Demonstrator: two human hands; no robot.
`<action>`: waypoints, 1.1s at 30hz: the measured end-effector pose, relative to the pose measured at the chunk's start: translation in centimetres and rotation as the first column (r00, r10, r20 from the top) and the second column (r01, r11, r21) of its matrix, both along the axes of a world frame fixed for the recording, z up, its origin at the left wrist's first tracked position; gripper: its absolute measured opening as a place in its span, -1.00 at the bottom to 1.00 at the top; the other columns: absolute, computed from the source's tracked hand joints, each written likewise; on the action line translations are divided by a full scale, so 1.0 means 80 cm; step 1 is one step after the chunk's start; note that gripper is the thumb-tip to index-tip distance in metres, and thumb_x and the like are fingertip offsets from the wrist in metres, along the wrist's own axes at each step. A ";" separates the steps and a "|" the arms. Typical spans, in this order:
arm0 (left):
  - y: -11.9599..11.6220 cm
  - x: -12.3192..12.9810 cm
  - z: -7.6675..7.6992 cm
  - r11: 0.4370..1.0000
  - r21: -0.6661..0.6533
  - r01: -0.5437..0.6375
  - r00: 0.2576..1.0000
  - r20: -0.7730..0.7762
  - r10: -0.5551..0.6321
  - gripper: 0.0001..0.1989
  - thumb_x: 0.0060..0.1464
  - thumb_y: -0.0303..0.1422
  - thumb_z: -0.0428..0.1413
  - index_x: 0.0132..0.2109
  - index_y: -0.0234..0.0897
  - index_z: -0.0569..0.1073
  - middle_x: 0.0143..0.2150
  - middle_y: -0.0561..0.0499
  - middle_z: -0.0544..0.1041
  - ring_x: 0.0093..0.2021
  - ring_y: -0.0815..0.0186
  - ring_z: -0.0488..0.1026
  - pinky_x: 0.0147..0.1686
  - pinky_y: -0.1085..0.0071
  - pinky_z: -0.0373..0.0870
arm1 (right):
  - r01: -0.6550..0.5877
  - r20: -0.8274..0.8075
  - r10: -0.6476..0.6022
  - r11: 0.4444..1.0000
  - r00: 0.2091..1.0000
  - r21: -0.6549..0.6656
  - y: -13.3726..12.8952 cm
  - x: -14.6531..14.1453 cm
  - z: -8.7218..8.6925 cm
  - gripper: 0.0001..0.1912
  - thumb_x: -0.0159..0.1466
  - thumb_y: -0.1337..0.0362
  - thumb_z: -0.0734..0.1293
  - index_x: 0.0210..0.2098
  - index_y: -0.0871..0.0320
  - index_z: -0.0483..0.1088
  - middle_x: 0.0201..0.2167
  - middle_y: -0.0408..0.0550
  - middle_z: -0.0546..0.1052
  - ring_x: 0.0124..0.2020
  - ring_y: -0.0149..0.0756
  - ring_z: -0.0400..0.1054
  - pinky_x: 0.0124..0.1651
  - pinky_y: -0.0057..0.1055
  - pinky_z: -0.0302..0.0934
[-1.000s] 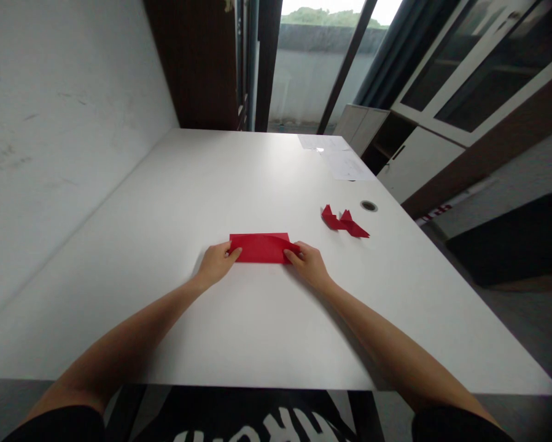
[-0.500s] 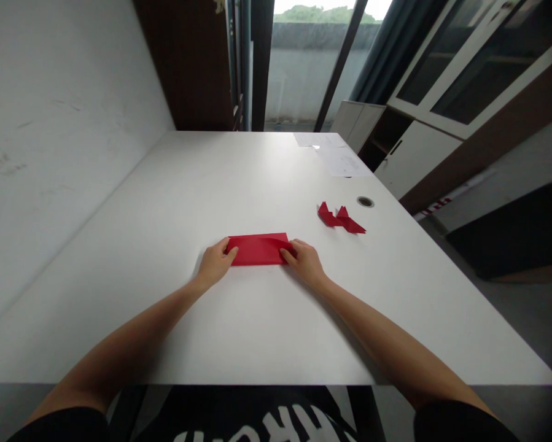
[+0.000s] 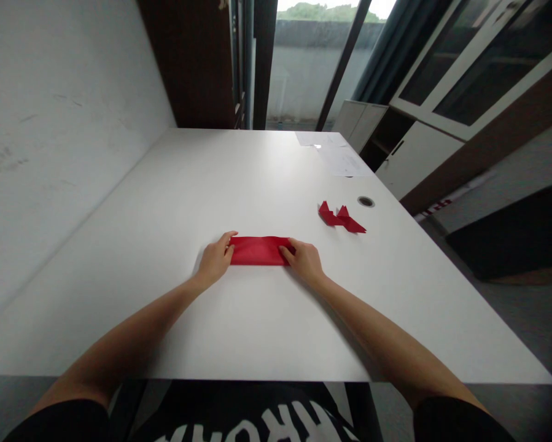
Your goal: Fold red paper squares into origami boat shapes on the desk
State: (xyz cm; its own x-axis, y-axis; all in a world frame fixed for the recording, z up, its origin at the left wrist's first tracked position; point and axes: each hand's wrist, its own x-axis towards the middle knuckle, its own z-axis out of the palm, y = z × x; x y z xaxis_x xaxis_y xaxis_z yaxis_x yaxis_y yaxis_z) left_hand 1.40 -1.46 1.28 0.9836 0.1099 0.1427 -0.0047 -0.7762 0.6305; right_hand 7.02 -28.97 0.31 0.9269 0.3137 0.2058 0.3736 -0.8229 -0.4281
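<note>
A folded sheet of red paper [image 3: 260,251] lies as a wide strip on the white table, its long sides running left to right. At its left end my left hand [image 3: 215,258] pinches the paper, thumb on top and index finger stretched toward the far corner. My right hand [image 3: 304,258] grips the right end between thumb and fingers; some fingertips are hidden behind the paper. Beyond my right hand sit red folded-paper shapes [image 3: 341,219] with pointed tips, touching or close together.
The white table [image 3: 202,184] meets a wall [image 3: 73,110] on the left. Printed sheets [image 3: 342,161] lie at its far right corner, near a round cable hole [image 3: 366,201]. White cabinets [image 3: 423,153] stand beyond the right edge.
The upper layer of the red paper has come up flush with the far edge, so the strip looks flatter and narrower. My left index finger has extended away from me.
</note>
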 end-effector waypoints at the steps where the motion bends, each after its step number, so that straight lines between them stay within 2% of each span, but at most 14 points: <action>1: -0.001 -0.001 0.001 0.998 0.058 0.000 1.000 -0.007 0.000 -0.58 0.31 -0.40 0.03 0.28 -0.10 0.39 -0.02 -0.02 0.64 -0.03 0.21 0.59 0.03 0.34 0.44 | 0.008 0.003 -0.008 0.999 1.000 -0.032 0.001 -0.001 0.001 -0.71 0.39 0.08 0.24 -0.37 0.09 0.42 -0.45 -0.07 0.55 -0.45 -0.25 0.33 -0.36 -0.34 -0.09; 5: -0.005 -0.004 0.004 0.973 0.231 0.022 1.000 -0.021 -0.017 -0.59 0.36 -0.35 0.00 0.30 -0.11 0.36 -0.02 -0.04 0.64 -0.09 0.19 0.60 0.01 0.31 0.44 | 0.027 0.026 -0.024 0.991 0.999 -0.132 0.005 -0.004 0.004 -0.70 0.41 0.08 0.23 -0.35 0.10 0.42 -0.39 -0.05 0.59 -0.40 -0.25 0.37 -0.36 -0.33 -0.11; 12: -0.006 -0.004 0.007 0.934 0.357 0.000 0.997 -0.066 0.025 -0.57 0.36 -0.29 0.01 0.33 -0.07 0.31 -0.06 -0.04 0.64 -0.17 0.16 0.59 -0.11 0.30 0.43 | 0.008 0.081 0.010 0.977 0.997 -0.214 0.004 -0.004 0.005 -0.75 0.41 0.12 0.23 -0.31 0.10 0.41 -0.40 -0.06 0.59 -0.39 -0.24 0.38 -0.28 -0.31 -0.07; 17: -0.006 -0.002 0.006 0.928 0.374 0.010 0.996 -0.085 0.023 -0.56 0.36 -0.27 0.01 0.33 -0.08 0.31 -0.08 -0.04 0.64 -0.18 0.17 0.59 -0.09 0.30 0.42 | 0.021 0.097 0.002 0.970 0.995 -0.241 0.005 -0.003 0.006 -0.75 0.41 0.12 0.24 -0.31 0.11 0.41 -0.39 -0.03 0.59 -0.34 -0.21 0.39 -0.20 -0.30 -0.04; 23: -0.003 0.001 0.002 0.926 0.374 0.061 0.997 -0.071 -0.037 -0.65 0.37 -0.28 -0.03 0.21 -0.10 0.48 0.11 -0.03 0.61 0.00 0.16 0.58 0.04 0.26 0.40 | 0.034 0.073 -0.015 0.964 0.997 -0.264 0.006 -0.002 0.007 -0.74 0.43 0.14 0.21 -0.31 0.12 0.41 -0.37 -0.02 0.59 -0.32 -0.20 0.40 -0.18 -0.28 -0.02; 33: -0.003 0.002 0.004 0.895 0.440 0.069 0.994 -0.102 -0.026 -0.63 0.37 -0.30 -0.05 0.20 -0.08 0.50 0.08 -0.02 0.63 -0.02 0.15 0.59 0.03 0.25 0.41 | 0.036 0.057 -0.019 0.951 0.998 -0.306 0.003 0.001 0.004 -0.76 0.43 0.16 0.22 -0.26 0.13 0.43 -0.23 0.04 0.61 -0.17 -0.14 0.40 -0.15 -0.26 0.01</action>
State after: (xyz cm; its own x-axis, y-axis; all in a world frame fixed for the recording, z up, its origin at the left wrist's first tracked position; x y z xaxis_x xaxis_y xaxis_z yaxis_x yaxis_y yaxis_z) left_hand 1.60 -1.69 1.56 0.9971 0.0090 0.0757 -0.0080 -0.9752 0.2210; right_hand 7.13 -28.70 0.65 0.9266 0.3438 0.1525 0.3639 -0.9219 -0.1331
